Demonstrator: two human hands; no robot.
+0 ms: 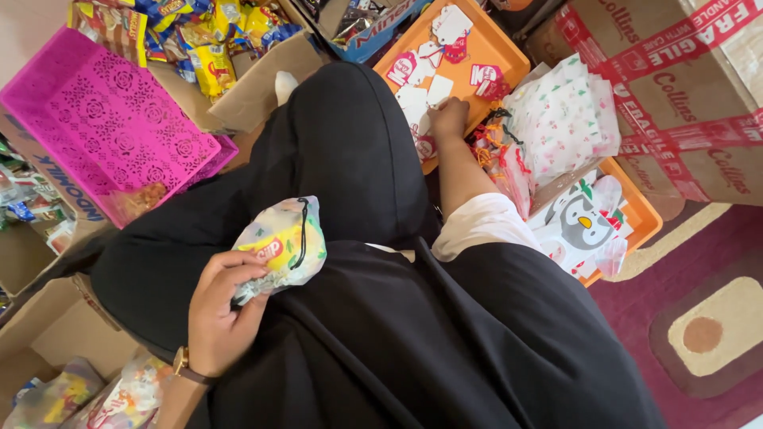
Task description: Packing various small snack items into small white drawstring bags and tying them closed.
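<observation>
Left hand (218, 310): fingers curled around a filled drawstring goodie bag (282, 245), clear plastic with yellow and red snack packets showing through; the bag rests on the person's black-clad lap, near and left of centre. A wristwatch (184, 364) with a brown strap sits on that wrist

Right hand (450, 119): stretched to the far side, past the raised knee, fingers bent down onto the pile of white and red paper tags (433, 67) in the orange tray (509, 49). Whether it has pinched a tag cannot be told; the fingertips are hidden under the hand

Just right of the right forearm: a bundle of red-and-orange ribbon or strings (499, 155), then a stack of white bags with small printed motifs (564, 119), lying partly over a second orange tray (642, 214) that holds a bag with a penguin picture (584, 218)

Far left: a pink perforated plastic basket (103, 119) tipped on its side; behind it a cardboard box of yellow snack packets (211, 56)

Near left: open cardboard box (48, 334) with more filled bags (127, 393)

Far right: large taped carton (683, 95). Near right: maroon patterned rug (699, 318)
</observation>
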